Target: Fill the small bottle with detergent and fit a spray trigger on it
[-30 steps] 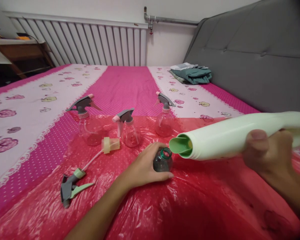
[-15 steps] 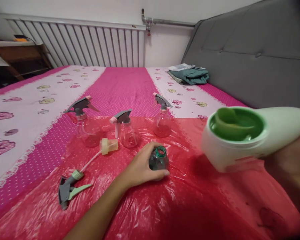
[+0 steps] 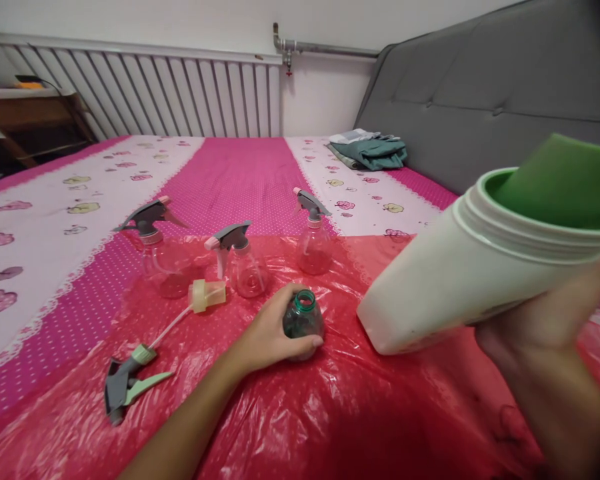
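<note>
My left hand [image 3: 277, 330] is wrapped round a small dark green bottle [image 3: 303, 323] without a top, which stands upright on the red plastic sheet [image 3: 305, 427]. My right hand [image 3: 540, 327] grips a large white detergent bottle [image 3: 460, 273] from below, blurred at the hand. It is tilted, its green pouring spout [image 3: 565, 183] up at the right and its base low at the left, apart from the small bottle. To the left lies a loose trigger sprayer head [image 3: 125, 387], grey and pale green. Its tube reaches a yellowish funnel-like piece [image 3: 207, 295].
Three clear pinkish spray bottles with grey triggers, left [image 3: 165, 263], middle [image 3: 247, 267] and right [image 3: 314, 243], stand beyond my left hand. Folded clothes [image 3: 370, 150] lie on the pink bed [image 3: 245, 167], by a grey headboard [image 3: 480, 87]. A radiator [image 3: 155, 93] lines the wall.
The white bottle has swung in my right hand: its mouth pointed left and now faces up and right, with the base to the left. My left hand keeps hold of the green bottle.
</note>
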Action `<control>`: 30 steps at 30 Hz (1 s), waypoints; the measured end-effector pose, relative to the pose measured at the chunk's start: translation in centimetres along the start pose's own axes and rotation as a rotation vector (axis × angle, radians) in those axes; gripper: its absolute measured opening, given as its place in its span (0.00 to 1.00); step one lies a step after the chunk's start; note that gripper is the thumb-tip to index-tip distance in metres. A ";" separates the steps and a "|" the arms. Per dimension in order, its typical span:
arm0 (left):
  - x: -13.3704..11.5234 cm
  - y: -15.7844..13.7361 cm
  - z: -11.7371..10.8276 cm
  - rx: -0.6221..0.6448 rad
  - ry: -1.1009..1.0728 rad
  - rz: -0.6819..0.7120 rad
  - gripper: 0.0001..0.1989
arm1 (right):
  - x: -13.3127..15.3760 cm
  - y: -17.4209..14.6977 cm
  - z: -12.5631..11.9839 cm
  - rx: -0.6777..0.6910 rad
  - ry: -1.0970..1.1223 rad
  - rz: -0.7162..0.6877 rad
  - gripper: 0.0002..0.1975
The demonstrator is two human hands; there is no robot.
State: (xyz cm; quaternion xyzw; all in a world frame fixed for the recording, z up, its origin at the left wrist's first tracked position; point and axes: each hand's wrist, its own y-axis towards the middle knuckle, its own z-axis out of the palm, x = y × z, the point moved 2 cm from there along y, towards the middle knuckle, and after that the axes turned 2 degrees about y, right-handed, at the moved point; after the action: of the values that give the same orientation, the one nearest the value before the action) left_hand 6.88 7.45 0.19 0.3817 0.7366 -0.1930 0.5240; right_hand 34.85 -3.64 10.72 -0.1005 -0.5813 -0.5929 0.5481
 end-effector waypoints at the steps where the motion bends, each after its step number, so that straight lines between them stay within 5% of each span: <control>1: 0.0 0.0 0.0 0.000 -0.004 0.003 0.31 | 0.1 -0.5 0.5 -0.024 0.045 0.024 0.31; 7: -0.1 0.0 -0.1 -0.004 -0.020 0.003 0.29 | -1.1 -3.3 1.9 -0.063 0.103 0.199 0.25; 16: -0.3 -0.2 0.1 0.006 -0.029 -0.016 0.29 | -5.3 -2.7 0.8 -0.121 0.138 0.204 0.18; 30: 0.8 -0.3 -0.2 0.005 -0.029 0.100 0.33 | -5.4 -2.9 0.4 -0.152 0.165 0.216 0.22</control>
State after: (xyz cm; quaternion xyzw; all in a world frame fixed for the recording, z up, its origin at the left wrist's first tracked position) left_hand 6.43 7.68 -0.52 0.4163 0.7084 -0.1740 0.5427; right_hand 34.49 -1.29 5.11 -0.1545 -0.4736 -0.5790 0.6454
